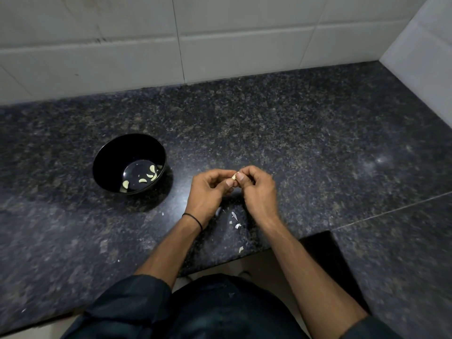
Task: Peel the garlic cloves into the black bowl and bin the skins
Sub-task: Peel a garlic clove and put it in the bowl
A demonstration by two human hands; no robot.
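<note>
Both hands meet low over the bench (293, 133), straight in front of the person, with one clove (234, 177) held between them. The left hand (208, 192) has its fingers curled in and pinches the clove from the left, its thumb lying under it. The right hand (259, 189) is curled the same way and pinches the clove from the right between thumb and forefinger. The two thumbs lie side by side and seem to touch. Only a small pale part of the clove shows between the fingertips, so I cannot tell how much skin is on it.

The bowl (107, 152) stands upright on the bench to the left of the hands, near them but apart. Several peeled cloves (125, 184) lie loose in its bottom, most of them toward the right and near side.

Pale skins (237, 225) lie scattered on the bench below the wrists, between the two forearms. One more flake (241, 249) lies close to the front edge of the bench. A few tiny flecks lie further left.

A thin black band (193, 217) circles the left wrist. A dark sleeve (137, 299) is pushed up near the left elbow. The bench is dark speckled stone, with a seam running across its right part. A white tiled wall (244, 45) stands behind it and turns along its right side.
</note>
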